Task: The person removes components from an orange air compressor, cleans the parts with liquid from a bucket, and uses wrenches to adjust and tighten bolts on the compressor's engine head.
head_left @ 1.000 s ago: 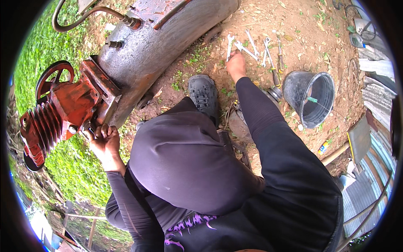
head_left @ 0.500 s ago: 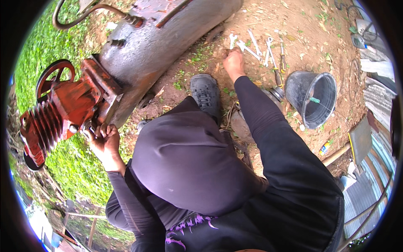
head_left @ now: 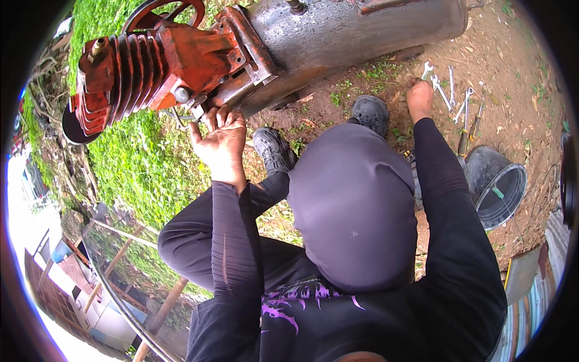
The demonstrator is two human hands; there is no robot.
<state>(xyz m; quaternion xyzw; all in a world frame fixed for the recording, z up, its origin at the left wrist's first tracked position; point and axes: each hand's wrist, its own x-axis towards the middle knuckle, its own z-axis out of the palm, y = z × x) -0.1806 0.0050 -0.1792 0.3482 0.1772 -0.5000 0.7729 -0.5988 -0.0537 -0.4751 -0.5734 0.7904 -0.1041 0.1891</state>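
At the far left, a red finned compressor pump (head_left: 175,66) is mounted on a dark metal tank (head_left: 338,45). My left hand (head_left: 222,142) reaches under the pump's mounting edge, palm up with fingers curled. Its fingertips are at a small silvery metal piece (head_left: 196,112), whose kind I cannot make out. My right hand (head_left: 420,99) is closed and low over the dirt, just left of several loose wrenches (head_left: 441,92). Whatever its fingers hold, if anything, is hidden. A screwdriver (head_left: 476,125) lies to the right of the wrenches.
A black bucket (head_left: 487,181) lies tipped on its side at the right. The pump's flywheel (head_left: 196,11) stands at its far side, over grass (head_left: 136,169). My dark shoes (head_left: 274,149) rest between tank and body. Corrugated sheets (head_left: 552,253) line the right edge.
The view has swung left, so pump, tank, tools and bucket all appear farther right. My left hand stays at the pump's mount; my right hand stays closed beside the wrenches.
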